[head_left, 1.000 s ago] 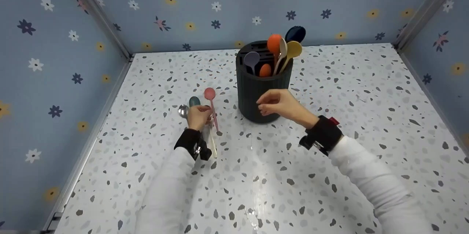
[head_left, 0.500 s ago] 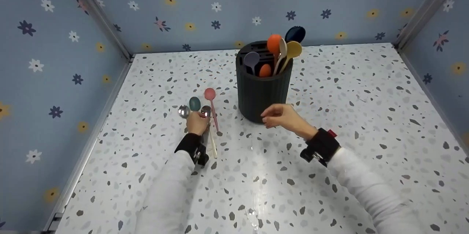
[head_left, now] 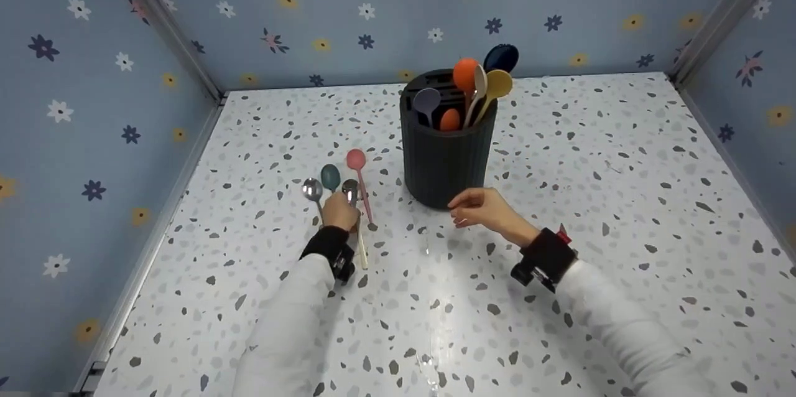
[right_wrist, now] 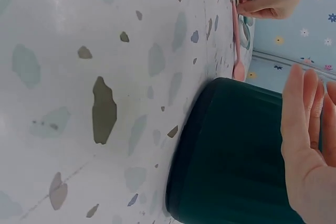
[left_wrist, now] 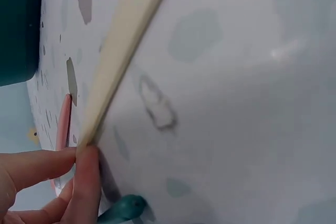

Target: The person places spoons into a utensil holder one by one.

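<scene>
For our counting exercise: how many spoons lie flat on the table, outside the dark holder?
4, side by side near the left hand: a silver spoon, a teal spoon, a second silver spoon with a cream handle, and a pink spoon. The hand covers their handles, so another may be hidden.

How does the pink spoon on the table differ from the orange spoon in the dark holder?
The pink spoon lies flat on the table, beside the left hand; the orange spoon stands upright in the holder. The pink spoon shows its whole length; the orange spoon shows only its bowl. Both have rounded bowls.
</scene>
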